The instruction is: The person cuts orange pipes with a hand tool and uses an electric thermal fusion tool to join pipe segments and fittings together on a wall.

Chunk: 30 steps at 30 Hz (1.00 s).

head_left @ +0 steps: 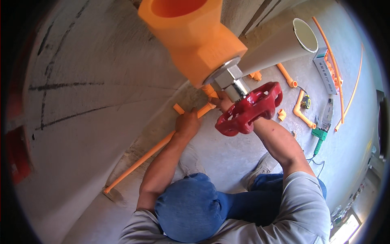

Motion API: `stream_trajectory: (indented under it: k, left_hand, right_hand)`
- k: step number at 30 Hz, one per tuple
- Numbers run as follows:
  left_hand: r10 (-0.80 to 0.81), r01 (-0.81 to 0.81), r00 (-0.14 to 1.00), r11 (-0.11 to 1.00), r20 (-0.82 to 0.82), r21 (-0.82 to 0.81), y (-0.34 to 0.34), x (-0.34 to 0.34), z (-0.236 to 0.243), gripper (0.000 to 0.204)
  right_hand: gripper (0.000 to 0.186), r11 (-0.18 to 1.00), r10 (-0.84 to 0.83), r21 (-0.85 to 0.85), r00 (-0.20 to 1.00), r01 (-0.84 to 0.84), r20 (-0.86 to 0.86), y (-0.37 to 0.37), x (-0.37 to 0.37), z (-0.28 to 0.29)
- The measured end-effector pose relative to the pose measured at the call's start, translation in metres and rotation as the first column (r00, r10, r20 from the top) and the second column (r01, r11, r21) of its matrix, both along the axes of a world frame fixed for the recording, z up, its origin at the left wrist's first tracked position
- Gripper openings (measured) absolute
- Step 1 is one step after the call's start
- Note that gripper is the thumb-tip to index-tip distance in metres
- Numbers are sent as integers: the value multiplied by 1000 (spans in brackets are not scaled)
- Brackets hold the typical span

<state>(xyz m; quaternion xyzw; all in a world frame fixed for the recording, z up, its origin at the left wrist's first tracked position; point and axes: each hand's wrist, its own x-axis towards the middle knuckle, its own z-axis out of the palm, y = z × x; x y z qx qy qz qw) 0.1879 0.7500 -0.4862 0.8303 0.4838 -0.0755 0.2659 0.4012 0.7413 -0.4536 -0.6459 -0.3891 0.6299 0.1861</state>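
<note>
My left hand [186,124], lower middle, is closed round a long orange pipe [150,152] that slants along the wall's foot, beside a short orange piece [178,109]. My right hand [222,101] appears closed on an orange fitting [208,90] at the pipe's upper end; the valve hides much of it. In the foreground, above both hands, a large orange valve body [187,44] with a metal stem carries a red handwheel [248,110]. My bent leg in blue trousers [243,203] is below.
Marked wall [77,110] at left. A wide white pipe [272,49] rises behind the valve. On the right floor: orange fittings [281,115], an elbow assembly [302,116], tape measure [306,101], box of fittings [325,71], long thin pipes [351,93], and a green corded welding tool [319,134].
</note>
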Motion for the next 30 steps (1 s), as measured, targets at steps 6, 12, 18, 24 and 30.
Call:
stream_trajectory:
  k: [6,12,18,24,30]
  left_hand:
    - [34,-38,999,993,-39,-108,2,13,-3,24]
    - [-2,2,1000,999,-9,-33,5,12,-9,24]
    - [7,-11,998,998,-57,-65,10,10,-14,26]
    - [21,-24,999,995,-37,-94,13,8,-18,28]
    - [13,-16,999,997,-44,-71,18,9,-23,28]
  right_hand:
    - [50,997,-27,73,984,40,-174,-7,12,-53]
    - [51,996,-65,59,997,67,-32,-5,6,-60]
    - [52,998,-14,56,995,20,-101,2,6,-57]
    - [50,999,-1,45,998,4,-67,6,5,-71]
    - [44,999,-25,24,993,28,-111,14,5,-73]
